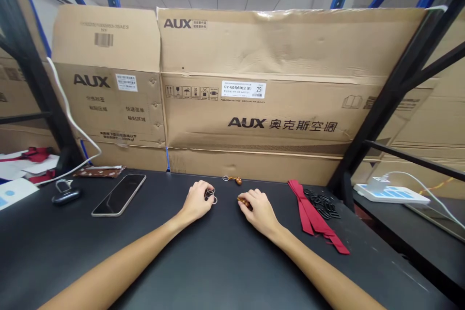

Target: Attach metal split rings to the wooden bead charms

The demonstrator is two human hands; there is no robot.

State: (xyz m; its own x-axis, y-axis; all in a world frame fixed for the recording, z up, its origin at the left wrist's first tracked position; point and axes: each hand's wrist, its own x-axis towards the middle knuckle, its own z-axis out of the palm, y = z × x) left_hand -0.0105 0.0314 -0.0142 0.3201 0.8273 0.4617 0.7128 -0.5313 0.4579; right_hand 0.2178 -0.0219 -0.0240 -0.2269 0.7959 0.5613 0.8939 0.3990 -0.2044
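My left hand (196, 202) rests on the black tabletop (174, 261), its fingertips pinching a small dark ring with a metal loop (210, 196). My right hand (259, 211) is a little to the right, holding a small brown bead (243, 201) between its fingers. Just beyond and between my hands lies a key ring with a brown bead (232, 180). To the right of my right hand lie a red ribbon (312, 215) and a heap of black plastic rings (322, 203).
A smartphone (118, 194) and a dark clip or lock (66, 193) lie left on the table. Papers and red cloth (32, 160) sit at far left. Flattened AUX cartons (254, 82) stand behind, between black and blue rack uprights (395, 82).
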